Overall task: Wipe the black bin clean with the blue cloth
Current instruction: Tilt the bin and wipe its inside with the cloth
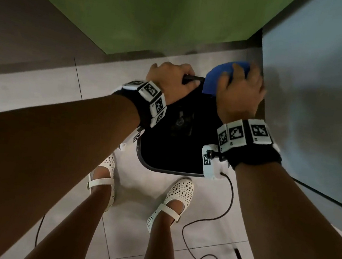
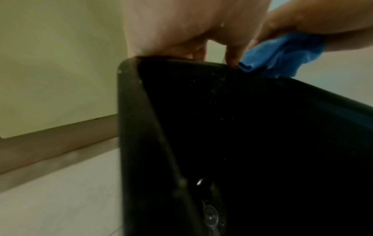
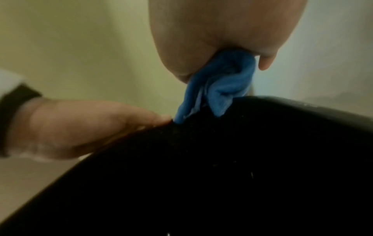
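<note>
Currently left hand (image 1: 172, 80) grips the rigid bin (image 1: 169, 150) rim; right hand (image 1: 239, 90), just beside it, clutches the soft, bunched cloth (image 1: 210, 80).

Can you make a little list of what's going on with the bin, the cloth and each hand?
bin: black bin on the tiled floor, open top
cloth: blue cloth bunched on the bin's far rim
left hand: left hand grips the far rim
right hand: right hand holds the cloth against the rim
dirt: small specks on the inner wall, seen from the left wrist
</note>
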A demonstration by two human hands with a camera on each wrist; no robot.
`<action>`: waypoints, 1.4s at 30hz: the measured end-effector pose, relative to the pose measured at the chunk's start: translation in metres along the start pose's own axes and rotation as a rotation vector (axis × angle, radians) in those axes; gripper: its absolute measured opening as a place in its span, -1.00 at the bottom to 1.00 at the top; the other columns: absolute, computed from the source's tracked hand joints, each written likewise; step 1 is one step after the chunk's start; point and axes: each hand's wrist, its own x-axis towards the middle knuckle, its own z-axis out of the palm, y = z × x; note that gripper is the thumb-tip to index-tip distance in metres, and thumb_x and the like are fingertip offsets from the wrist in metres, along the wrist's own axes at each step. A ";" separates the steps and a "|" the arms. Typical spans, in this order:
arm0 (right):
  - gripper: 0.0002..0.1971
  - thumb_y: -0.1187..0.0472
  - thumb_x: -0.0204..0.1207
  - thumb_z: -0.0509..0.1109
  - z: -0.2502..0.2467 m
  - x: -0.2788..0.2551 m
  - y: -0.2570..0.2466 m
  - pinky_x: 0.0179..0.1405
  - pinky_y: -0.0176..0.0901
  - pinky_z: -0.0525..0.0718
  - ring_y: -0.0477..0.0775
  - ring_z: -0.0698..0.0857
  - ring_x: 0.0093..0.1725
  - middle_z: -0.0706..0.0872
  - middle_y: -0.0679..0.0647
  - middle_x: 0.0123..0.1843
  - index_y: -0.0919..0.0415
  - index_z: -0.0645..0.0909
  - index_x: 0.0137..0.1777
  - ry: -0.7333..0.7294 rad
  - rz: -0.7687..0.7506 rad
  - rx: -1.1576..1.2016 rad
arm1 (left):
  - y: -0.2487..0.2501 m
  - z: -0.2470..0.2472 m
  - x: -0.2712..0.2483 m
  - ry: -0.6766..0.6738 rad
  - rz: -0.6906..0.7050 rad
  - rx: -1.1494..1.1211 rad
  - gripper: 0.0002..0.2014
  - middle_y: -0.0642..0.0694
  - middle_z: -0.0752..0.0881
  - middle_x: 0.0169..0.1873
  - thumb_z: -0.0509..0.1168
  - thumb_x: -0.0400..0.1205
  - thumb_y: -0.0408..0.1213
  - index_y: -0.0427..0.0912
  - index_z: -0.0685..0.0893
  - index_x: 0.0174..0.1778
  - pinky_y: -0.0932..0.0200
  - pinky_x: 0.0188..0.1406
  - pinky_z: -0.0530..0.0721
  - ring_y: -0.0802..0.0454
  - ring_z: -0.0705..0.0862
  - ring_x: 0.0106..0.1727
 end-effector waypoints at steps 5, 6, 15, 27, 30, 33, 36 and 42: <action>-0.52 -0.06 0.63 0.12 0.005 -0.005 0.013 0.38 0.17 0.37 0.36 0.31 0.48 0.12 0.27 0.62 -0.03 0.27 0.53 -0.139 -0.079 0.049 | -0.003 0.003 0.001 0.016 0.008 0.037 -0.64 -0.13 0.74 0.06 0.02 0.65 0.13 0.10 0.61 0.17 -0.03 0.16 0.51 -0.19 0.63 0.15; -0.52 -0.06 0.62 0.12 0.005 -0.007 0.020 0.41 0.18 0.38 0.37 0.31 0.49 0.14 0.29 0.61 -0.02 0.27 0.53 -0.139 -0.042 0.130 | -0.003 0.003 0.001 0.020 0.005 0.039 -0.64 -0.13 0.74 0.05 0.02 0.65 0.12 0.10 0.62 0.16 -0.06 0.20 0.51 -0.19 0.62 0.16; -0.60 0.17 0.62 0.17 0.008 -0.032 0.030 0.28 0.10 0.44 0.38 0.40 0.39 0.24 0.32 0.53 0.22 0.33 0.44 -0.041 0.405 0.284 | -0.001 0.005 -0.001 0.003 -0.016 -0.010 -0.69 0.00 0.76 0.00 0.00 0.66 0.10 0.17 0.61 0.11 -0.34 0.46 0.25 -0.12 0.62 0.17; -0.56 0.09 0.63 0.18 0.004 -0.047 0.037 0.44 0.07 0.35 0.33 0.32 0.47 0.19 0.29 0.56 -0.03 0.32 0.51 -0.020 0.433 0.286 | -0.001 0.008 -0.010 -0.012 -0.186 -0.192 -0.67 -0.05 0.74 0.06 0.01 0.65 0.13 0.11 0.58 0.14 -0.28 0.30 0.50 -0.18 0.65 0.13; -0.57 0.14 0.62 0.20 0.003 -0.050 0.038 0.44 0.06 0.32 0.33 0.30 0.49 0.17 0.25 0.59 -0.05 0.36 0.49 -0.042 0.438 0.289 | -0.001 0.014 -0.022 0.011 -0.242 -0.215 -0.69 -0.07 0.74 0.00 0.02 0.66 0.10 0.09 0.57 0.13 -0.30 0.28 0.52 -0.20 0.66 0.10; -0.56 0.24 0.58 0.23 0.003 -0.029 0.032 0.45 0.07 0.33 0.33 0.31 0.50 0.18 0.23 0.60 -0.02 0.43 0.45 -0.069 0.274 0.272 | -0.006 0.017 -0.038 0.079 -0.354 -0.263 -0.69 -0.09 0.71 -0.11 0.01 0.67 0.07 0.01 0.53 0.12 -0.35 0.32 0.47 -0.26 0.66 0.08; -0.57 0.32 0.53 0.26 0.005 -0.010 0.018 0.45 0.08 0.40 0.36 0.37 0.45 0.21 0.25 0.59 0.05 0.50 0.40 -0.126 0.086 0.297 | -0.010 0.015 -0.051 0.107 -0.443 -0.216 -0.67 -0.10 0.68 -0.17 -0.01 0.67 0.06 -0.09 0.48 0.12 -0.38 0.49 0.21 -0.25 0.66 0.09; -0.60 0.19 0.52 0.33 0.009 -0.004 0.007 0.47 -0.17 0.35 0.21 0.40 0.46 0.23 0.25 0.57 0.06 0.51 0.38 -0.193 -0.105 0.340 | -0.010 0.000 -0.023 0.099 -0.227 -0.365 -0.62 -0.21 0.70 0.20 0.05 0.70 -0.04 -0.12 0.48 0.36 0.10 0.20 0.51 -0.19 0.63 0.24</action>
